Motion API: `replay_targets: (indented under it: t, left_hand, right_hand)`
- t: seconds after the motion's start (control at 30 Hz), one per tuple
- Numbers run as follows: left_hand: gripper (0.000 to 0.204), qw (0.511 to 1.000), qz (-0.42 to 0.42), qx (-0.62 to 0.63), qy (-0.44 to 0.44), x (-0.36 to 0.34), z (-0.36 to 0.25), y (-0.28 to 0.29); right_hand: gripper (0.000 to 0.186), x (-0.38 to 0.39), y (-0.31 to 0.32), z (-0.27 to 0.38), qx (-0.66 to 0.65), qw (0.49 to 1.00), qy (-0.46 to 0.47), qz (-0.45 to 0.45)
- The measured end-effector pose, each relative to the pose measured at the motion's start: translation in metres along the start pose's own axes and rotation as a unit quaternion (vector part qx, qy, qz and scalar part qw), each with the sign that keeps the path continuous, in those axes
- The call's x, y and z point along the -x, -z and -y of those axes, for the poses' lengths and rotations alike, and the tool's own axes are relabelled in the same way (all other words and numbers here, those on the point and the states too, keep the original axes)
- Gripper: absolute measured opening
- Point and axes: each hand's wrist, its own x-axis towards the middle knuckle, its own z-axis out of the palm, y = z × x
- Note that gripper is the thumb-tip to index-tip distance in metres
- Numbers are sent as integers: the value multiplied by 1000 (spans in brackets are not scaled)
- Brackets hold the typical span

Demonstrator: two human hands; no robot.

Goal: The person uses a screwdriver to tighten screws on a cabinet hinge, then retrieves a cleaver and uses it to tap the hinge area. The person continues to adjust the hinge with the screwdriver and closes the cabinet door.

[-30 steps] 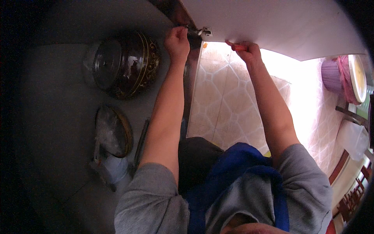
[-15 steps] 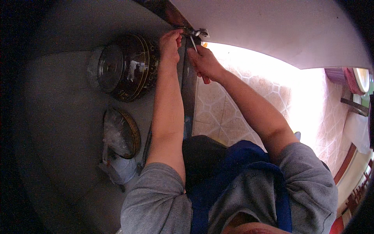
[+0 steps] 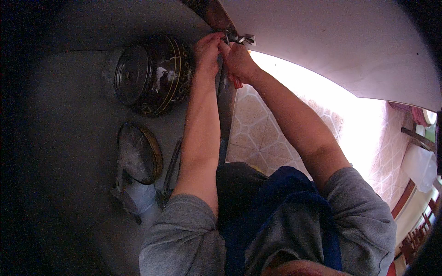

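A metal hinge [image 3: 247, 39] joins the white cabinet door [image 3: 331, 55] to the dark wooden frame [image 3: 215, 14] at the top of the view. Closed around a red-handled screwdriver [image 3: 237, 83], my right hand [image 3: 241, 60] is just below the hinge. The handle's end sticks out under the palm, and the shaft points up toward the hinge's frame side. My left hand [image 3: 208, 51] presses right beside it, its fingers pinched at the frame near the screwdriver's tip. What those fingers grip, if anything, is hidden.
Inside the dark cabinet on the left lies a large brown glazed jar [image 3: 165, 76] with yellow decoration. Nearer me are a round-rimmed container [image 3: 149, 154] under clear plastic and a pale plastic bag [image 3: 140, 198]. Patterned floor tiles [image 3: 251, 119] show below the door.
My right hand has moved up to the hinge with the screwdriver and now meets my left hand. The view has shifted slightly, and the door's edge sits lower on the right.
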Motion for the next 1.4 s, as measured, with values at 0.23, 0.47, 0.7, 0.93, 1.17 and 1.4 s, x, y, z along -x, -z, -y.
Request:
replay_targets:
  t: [0.23, 0.47, 0.7, 0.93, 1.17, 1.4]
  left_hand:
    - [18, 999, 13, -8, 31, -5, 0, 0]
    - [17, 1000, 18, -10, 7, -7, 4, 0]
    - [18, 1000, 14, -2, 4, 3, -1, -1]
    - [18, 1000, 3, -15, -11, 4, -2, -1]
    - [18, 1000, 8, -1, -13, 8, 0, 3]
    - [17, 997, -28, 8, -66, 12, 8, 1]
  right_hand:
    - [43, 8, -7, 11, -56, 997, -54, -9]
    - [44, 5, -4, -2, -91, 995, -33, -6]
    - [41, -21, -16, -19, 137, 972, 106, -157]
    - [58, 6, -2, 1, 46, 998, -17, -40]
    - [42, 0, -15, -6, -59, 997, 58, 11]
    - [36, -3, -20, -12, -102, 994, 29, -2]
